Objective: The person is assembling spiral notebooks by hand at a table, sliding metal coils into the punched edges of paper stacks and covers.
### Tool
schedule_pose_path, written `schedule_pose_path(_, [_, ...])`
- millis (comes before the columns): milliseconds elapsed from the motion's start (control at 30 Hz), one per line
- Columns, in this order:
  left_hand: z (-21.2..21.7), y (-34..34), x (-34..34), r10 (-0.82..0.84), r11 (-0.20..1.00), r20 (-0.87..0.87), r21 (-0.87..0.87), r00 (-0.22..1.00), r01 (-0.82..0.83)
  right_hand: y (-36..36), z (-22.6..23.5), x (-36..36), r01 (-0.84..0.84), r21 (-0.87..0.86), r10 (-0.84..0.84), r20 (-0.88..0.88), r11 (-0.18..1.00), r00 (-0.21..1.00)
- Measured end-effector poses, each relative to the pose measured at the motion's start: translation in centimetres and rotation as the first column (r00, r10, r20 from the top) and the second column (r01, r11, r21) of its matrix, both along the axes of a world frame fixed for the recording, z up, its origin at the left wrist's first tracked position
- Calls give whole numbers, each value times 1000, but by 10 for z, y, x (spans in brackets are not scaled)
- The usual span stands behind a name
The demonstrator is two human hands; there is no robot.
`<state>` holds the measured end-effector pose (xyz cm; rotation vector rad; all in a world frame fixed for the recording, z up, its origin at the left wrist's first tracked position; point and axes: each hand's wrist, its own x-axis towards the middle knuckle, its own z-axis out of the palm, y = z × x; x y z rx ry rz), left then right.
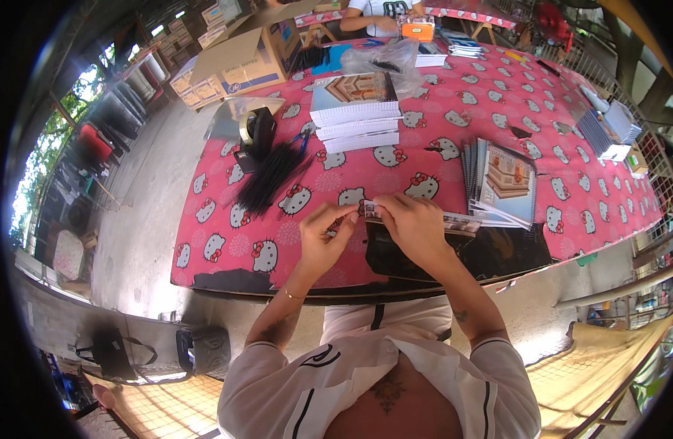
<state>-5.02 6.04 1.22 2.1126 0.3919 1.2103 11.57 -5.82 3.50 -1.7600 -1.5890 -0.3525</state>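
My right hand is closed over the near edge of a thin book, which lies at the table's front over a black patch. At the book's left end my left hand is closed in a pinch; what its fingertips hold, if anything, is too small to make out. Left of the hands lies a bundle of thin black binding coils. Beyond them stands a stack of books with a building on the cover. To the right, several spiral-bound books overlap in a pile.
A black tape dispenser and blue-handled pliers sit left of the stack. Behind are a cardboard box and a clear plastic bag. More books stand far right. Across the pink table, another person is beside an orange box.
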Motion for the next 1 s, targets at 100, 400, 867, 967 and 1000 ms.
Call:
schedule_pose_path(100, [3,-5,2,52,992,-105,-109,993,-63,0,-1,0,-7,3,7,-1,1000,1000])
schedule_pose_path(400, [36,21,9,-189,966,-310,109,932,233,-5,3,0,-20,-55,18,-30,998,999])
schedule_pose_path(867, [31,-2,41,225,837,-425,545,877,49,-26,17,21,-17,-187,10,-40,982,999])
schedule_pose_path(967, [-22,-37,33,334,808,-379,586,863,-56,-25,16,18,-8,-159,-1,-51,987,999])
schedule_pose_path(1000, [-40,-48,21,331,827,-408,560,851,-53,-23,15,20,-5,-142,-3,-57,990,998])
